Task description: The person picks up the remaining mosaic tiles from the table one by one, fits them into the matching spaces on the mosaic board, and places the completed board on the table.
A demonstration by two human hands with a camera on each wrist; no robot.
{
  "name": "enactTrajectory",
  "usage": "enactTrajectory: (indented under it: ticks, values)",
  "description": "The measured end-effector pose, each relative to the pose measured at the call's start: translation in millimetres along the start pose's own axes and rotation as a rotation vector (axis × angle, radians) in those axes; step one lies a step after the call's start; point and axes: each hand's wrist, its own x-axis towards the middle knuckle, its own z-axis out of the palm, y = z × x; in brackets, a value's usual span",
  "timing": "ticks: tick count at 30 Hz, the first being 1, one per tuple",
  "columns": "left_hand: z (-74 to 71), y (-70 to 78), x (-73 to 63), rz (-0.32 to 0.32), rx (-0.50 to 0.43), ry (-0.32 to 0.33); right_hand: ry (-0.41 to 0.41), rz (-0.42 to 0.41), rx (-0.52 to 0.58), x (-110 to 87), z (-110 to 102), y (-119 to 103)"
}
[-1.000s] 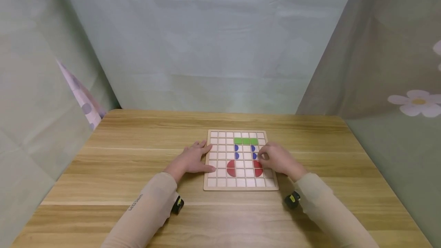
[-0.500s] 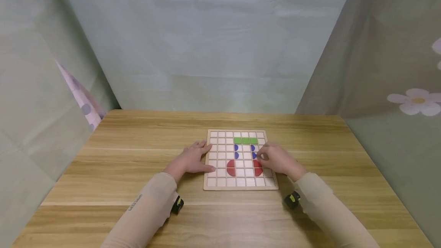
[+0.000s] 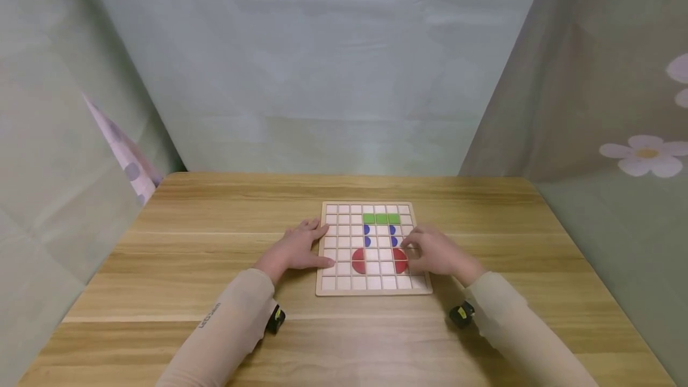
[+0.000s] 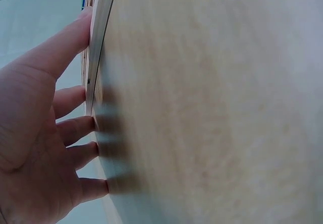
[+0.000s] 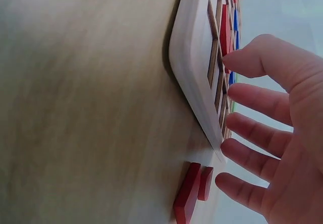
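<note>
A wooden grid board [image 3: 373,292] lies flat on the table, bearing a row of green squares [image 3: 381,218], several blue half-circles [image 3: 394,241] and red quarter-circles [image 3: 400,264]. At its left edge rests my left hand [image 3: 297,248], fingers spread; in the left wrist view the thumb touches the board's rim [image 4: 101,22] and other fingertips reach the tabletop. Over the board's right side hovers my right hand [image 3: 438,249], close to the lower right blue half-circle. The right wrist view shows its fingers loosely bent, thumb apart from the index finger, nothing between them.
Two red blocks [image 5: 187,193] lie on the tabletop beside the board in the right wrist view; my right hand and arm hide them from the head view. The wooden table [image 3: 344,345] meets hanging cloth [image 3: 344,76] at the back and sides.
My right hand has shifted slightly right, its thumb and index finger parting. The lower right blue half-circle shows more fully. My left hand stays at the board's edge.
</note>
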Motion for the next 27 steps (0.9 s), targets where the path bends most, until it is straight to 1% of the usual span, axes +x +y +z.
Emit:
enactTrajectory:
  ticks: [4,10,13,17,20,24,27]
  values:
    - [0.2,-1.1,0.1,-0.005,0.002,-0.001,0.006,-0.006,-0.003,-0.1,0.7,0.8]
    - [0.2,-0.6,-0.8,-0.003,-0.006,0.001,0.024,-0.015,0.026,-2.9,0.7,4.6]
    - [0.2,-0.1,-1.1,-0.003,-0.005,0.003,0.044,-0.02,0.029,-4.7,0.4,7.9]
    - [0.6,0.0,-0.9,-0.007,-0.001,0.002,0.085,-0.047,0.018,-7.4,-0.5,14.8]
    - [0.9,0.1,-0.9,-0.01,0.0,0.002,0.097,-0.039,0.026,-9.6,-1.6,19.2]
    - [1.0,0.1,-0.9,-0.01,-0.004,0.003,0.099,-0.005,0.032,-11.3,-2.6,23.3]
    - [1.1,0.4,-0.9,-0.01,-0.005,0.003,0.109,0.003,0.018,-12.2,-3.3,26.5]
